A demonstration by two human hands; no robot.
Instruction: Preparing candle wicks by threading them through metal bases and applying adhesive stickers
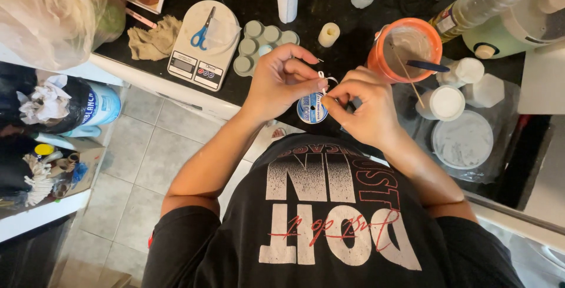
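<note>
Cord (327, 80), thin and white, runs off a small blue-and-white spool (312, 109) that sits low between both hands, at the near edge of the dark counter (347, 52). Left hand (281, 79) pinches the cord's loop with thumb and forefinger closed narrow; right hand (365, 102) has its fingertips shut on the strand just right of the spool, and may also steady the spool, though that contact is hidden. The step looks like drawing out a length of cord and working its end; the next move would call for keeping the strand taut while the fingers shift their grip, with a cutter within reach.

Counted on the counter: one scale (203, 46) far left with one pair of blue scissors (202, 32) lying on it; one grey mould (262, 43) with about seven round cups; one small cream candle (328, 33); one orange cup (406, 49) holding a stick and a dark stirrer; two white jars (447, 102) to the right, and one white lid (462, 139) nearer.
</note>
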